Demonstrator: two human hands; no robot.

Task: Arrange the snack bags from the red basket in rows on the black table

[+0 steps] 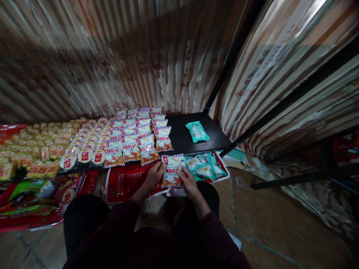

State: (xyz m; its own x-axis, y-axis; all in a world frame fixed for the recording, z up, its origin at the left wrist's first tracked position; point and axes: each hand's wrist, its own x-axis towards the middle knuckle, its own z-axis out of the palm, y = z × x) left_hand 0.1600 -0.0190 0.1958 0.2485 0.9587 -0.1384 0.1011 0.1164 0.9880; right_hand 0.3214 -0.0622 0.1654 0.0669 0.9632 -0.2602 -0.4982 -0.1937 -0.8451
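Snack packet [172,170], white with striped ends, is grasped between left hand [154,175] and right hand [188,182], one at each side, just beside the black shelf [177,129]'s front edge; a teal packet [198,131] lies toward the shelf's right end

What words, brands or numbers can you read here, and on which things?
None is clear enough to quote.
Held pack, between left hand and right hand: large red characters, too blurred.
Similar packs on the black shelf: likewise.
Turquoise pack: print too small.
Round packs: red labels, too small.
Striped sheeting behind: reddish characters, blurred.
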